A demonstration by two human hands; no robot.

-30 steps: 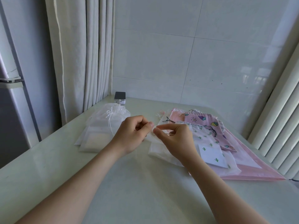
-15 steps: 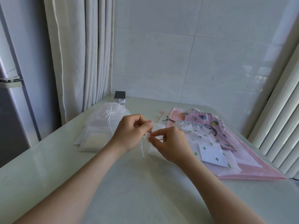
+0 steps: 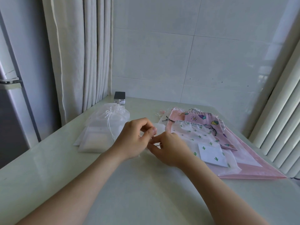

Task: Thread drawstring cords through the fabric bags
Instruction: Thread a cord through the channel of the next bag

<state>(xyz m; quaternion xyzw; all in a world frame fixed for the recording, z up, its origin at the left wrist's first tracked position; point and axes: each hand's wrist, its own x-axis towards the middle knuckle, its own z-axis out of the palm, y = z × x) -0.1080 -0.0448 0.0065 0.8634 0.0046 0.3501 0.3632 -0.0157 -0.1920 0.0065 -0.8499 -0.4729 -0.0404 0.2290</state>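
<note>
My left hand (image 3: 134, 140) and right hand (image 3: 170, 149) meet fingertip to fingertip, both pinched on a thin white cord (image 3: 157, 145). Its visible bit runs left-right above the table (image 3: 146, 192).

Whatever the left hand (image 3: 136, 140) and right hand (image 3: 170, 149) pinch between them is hidden by fingers.

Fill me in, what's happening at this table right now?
A person is working on a small white bag at the table's middle, left hand and right hand pinched together at its edge, apparently feeding a thin cord. White mesh bags lie left; cactus-print bag and pink printed bags lie right, untouched.
</note>
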